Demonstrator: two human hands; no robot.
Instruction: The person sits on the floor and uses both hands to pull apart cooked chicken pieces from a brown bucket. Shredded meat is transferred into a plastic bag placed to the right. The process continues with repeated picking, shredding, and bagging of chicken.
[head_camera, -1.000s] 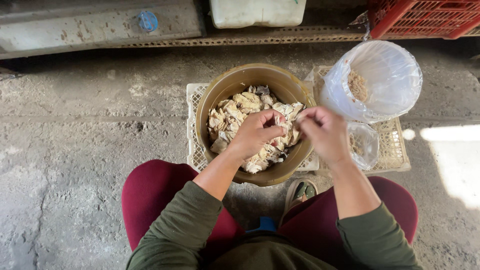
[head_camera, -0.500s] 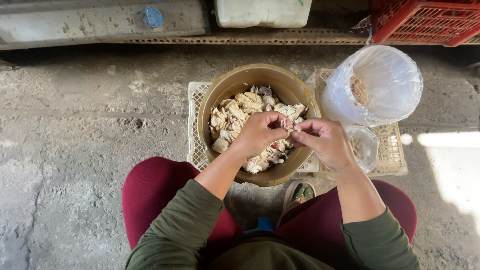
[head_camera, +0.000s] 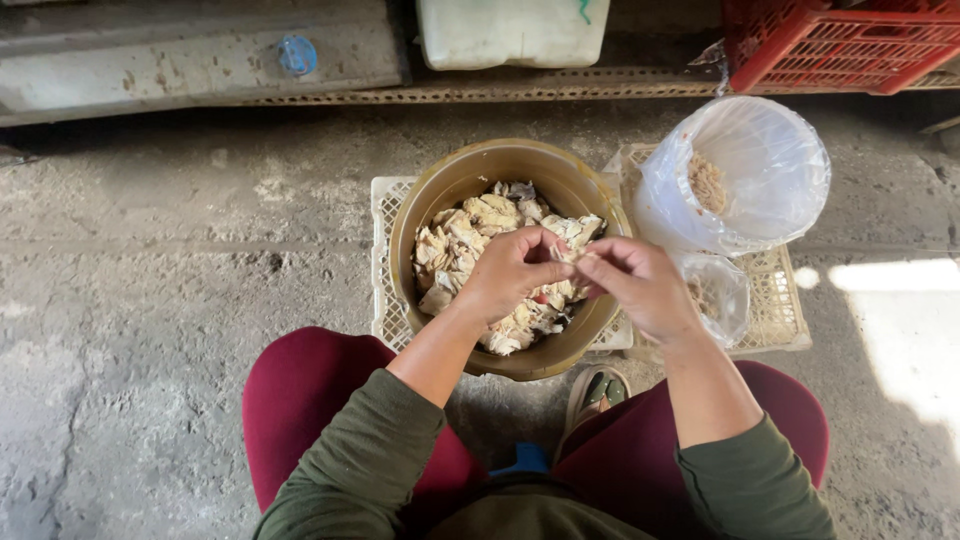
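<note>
A round brown basin (head_camera: 470, 175) full of pale, beige torn pieces (head_camera: 470, 225) sits on a white slatted crate (head_camera: 385, 250) on the ground in front of me. Over the basin my left hand (head_camera: 515, 270) and my right hand (head_camera: 640, 285) meet, fingertips pinched together on one small pale piece (head_camera: 568, 255) between them. To the right stands a container lined with a clear plastic bag (head_camera: 760, 170) holding a little tan material. My knees in dark red trousers frame the basin.
A second small bag-lined container (head_camera: 720, 295) sits under my right wrist on a beige crate (head_camera: 780, 310). A red crate (head_camera: 850, 40), a white jerrycan (head_camera: 510, 30) and a grey concrete ledge (head_camera: 150, 60) line the far side. Rough concrete floor lies to the left.
My right hand came back from near the bag-lined container toward the basin and now meets my left hand on a piece over it.
</note>
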